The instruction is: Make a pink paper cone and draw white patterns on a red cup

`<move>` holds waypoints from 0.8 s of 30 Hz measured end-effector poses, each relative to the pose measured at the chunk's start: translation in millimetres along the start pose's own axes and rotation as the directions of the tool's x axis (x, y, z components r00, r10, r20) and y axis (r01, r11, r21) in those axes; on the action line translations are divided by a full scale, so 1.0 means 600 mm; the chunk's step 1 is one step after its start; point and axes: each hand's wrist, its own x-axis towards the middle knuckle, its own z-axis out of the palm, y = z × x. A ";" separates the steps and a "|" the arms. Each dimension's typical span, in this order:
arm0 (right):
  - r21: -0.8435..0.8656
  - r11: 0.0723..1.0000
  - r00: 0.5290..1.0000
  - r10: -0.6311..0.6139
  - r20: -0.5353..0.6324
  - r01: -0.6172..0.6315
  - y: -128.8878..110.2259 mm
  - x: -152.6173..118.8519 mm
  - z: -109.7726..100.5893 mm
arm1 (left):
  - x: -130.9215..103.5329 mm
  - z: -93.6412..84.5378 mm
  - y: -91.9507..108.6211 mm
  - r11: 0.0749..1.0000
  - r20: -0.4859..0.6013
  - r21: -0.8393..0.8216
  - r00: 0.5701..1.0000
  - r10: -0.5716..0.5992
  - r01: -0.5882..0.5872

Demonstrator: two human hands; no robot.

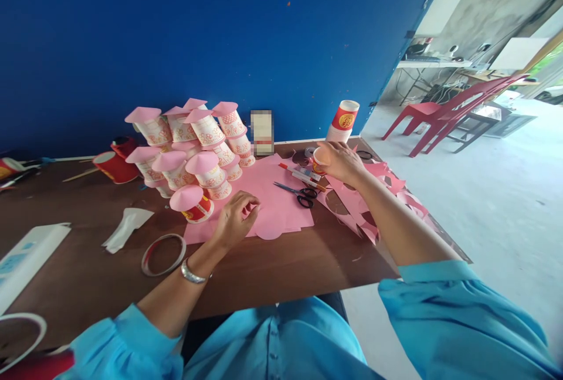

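Note:
My right hand [343,162] is closed around a paper cup [322,156], its pale round end tilted towards me. Close behind that hand stands a stack of red and white paper cups [345,119]. My left hand [237,216] hovers over pink paper sheets [281,192], thumb and fingers curled together; whether anything is pinched there is too small to tell. Just left of it sits a red cup [199,209] with a pink paper cone on top. Behind this rise several stacked patterned cups [215,128], also wearing pink cones.
Scissors [303,193] and pens [303,177] lie on the pink paper. Pink offcuts [365,204] cover the table's right side. A tape roll [163,255], a white crumpled piece [127,228] and a red cup [115,167] are to the left. A blue wall [264,34] bounds the back.

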 end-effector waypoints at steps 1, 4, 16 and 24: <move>-0.005 1.000 1.000 0.015 0.027 -0.015 0.000 0.002 -0.002 | 0.000 0.000 0.000 1.000 0.002 -0.004 1.000 -0.005 0.005; -0.019 0.999 0.999 0.051 0.011 -0.050 0.010 0.003 -0.015 | 0.000 -0.001 -0.001 1.000 0.003 -0.016 1.000 -0.012 0.012; -0.056 0.997 0.998 0.061 0.008 -0.060 0.012 -0.024 -0.013 | -0.001 0.002 -0.004 0.999 -0.001 -0.050 1.000 0.017 -0.017; -0.184 0.982 0.998 -0.019 0.056 0.029 -0.004 -0.007 0.005 | -0.002 0.005 -0.007 0.999 0.019 -0.047 1.000 -0.016 0.017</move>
